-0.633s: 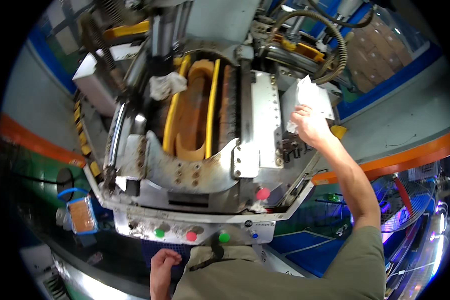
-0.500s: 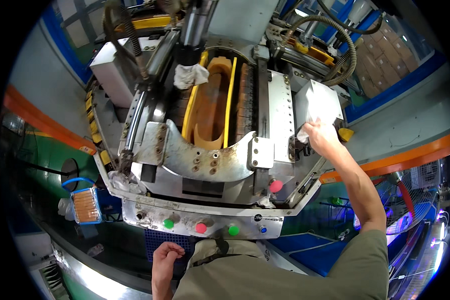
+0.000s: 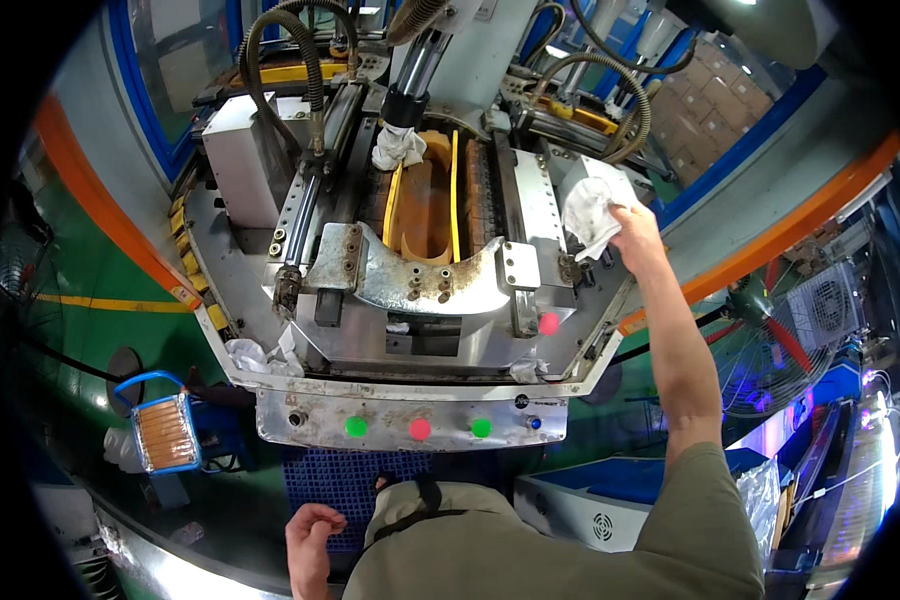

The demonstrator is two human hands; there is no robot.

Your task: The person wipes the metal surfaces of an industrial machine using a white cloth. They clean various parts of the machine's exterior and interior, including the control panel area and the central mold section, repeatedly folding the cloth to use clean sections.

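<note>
My right hand reaches out to the right side of a machine and is closed on a white cloth. The cloth hangs crumpled in front of a white box-shaped cover. Low in front of my body, my left hand has its fingers curled in, and nothing shows in them. The machine's middle holds a long orange-brown trough-shaped piece between two yellow strips. A curved metal plate crosses in front of it. Another white cloth is wrapped about the lower end of a dark cylinder.
Along the machine's front edge runs a panel with green, red and blue buttons. White rags lie at its left corner. A blue-framed rack stands at left. To the right is a large fan. Orange rails flank the machine.
My right hand has lifted the white cloth up and slightly left, and more of it shows. My left hand stays low with curled fingers. The whole view has shifted.
</note>
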